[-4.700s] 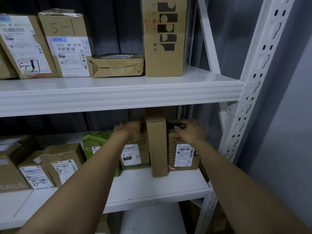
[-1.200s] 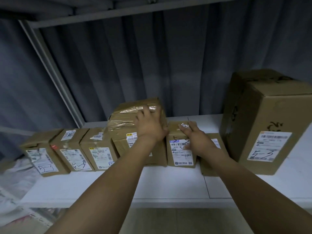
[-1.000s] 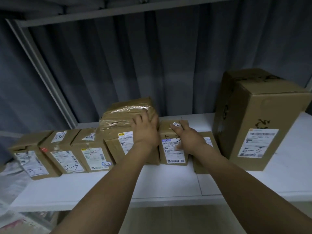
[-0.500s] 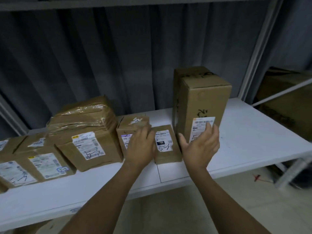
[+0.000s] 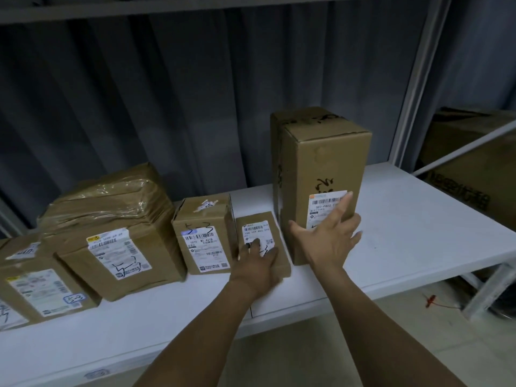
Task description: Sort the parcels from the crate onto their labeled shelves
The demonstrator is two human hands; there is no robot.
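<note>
Brown cardboard parcels with white labels stand in a row on a white shelf (image 5: 418,233). My left hand (image 5: 258,268) lies on the near end of a small flat parcel (image 5: 258,223), fingers curled over its label. My right hand (image 5: 328,241) is open, fingers spread, with its palm against the front of a tall upright box (image 5: 321,160) just right of the small parcel. A medium box (image 5: 203,247) marked 5-3 stands just left of the small parcel. Beside that box sits a bulky taped parcel (image 5: 111,219).
More labelled boxes (image 5: 36,289) fill the shelf's left end. A dark curtain hangs behind the shelf. A white upright post (image 5: 413,79) stands at the back right, with a large cardboard box (image 5: 474,163) beyond it. The shelf right of the tall box is bare.
My view swung right along the shelf. My left hand slid from the medium box onto the small flat parcel. My right hand stays spread on the tall box's front.
</note>
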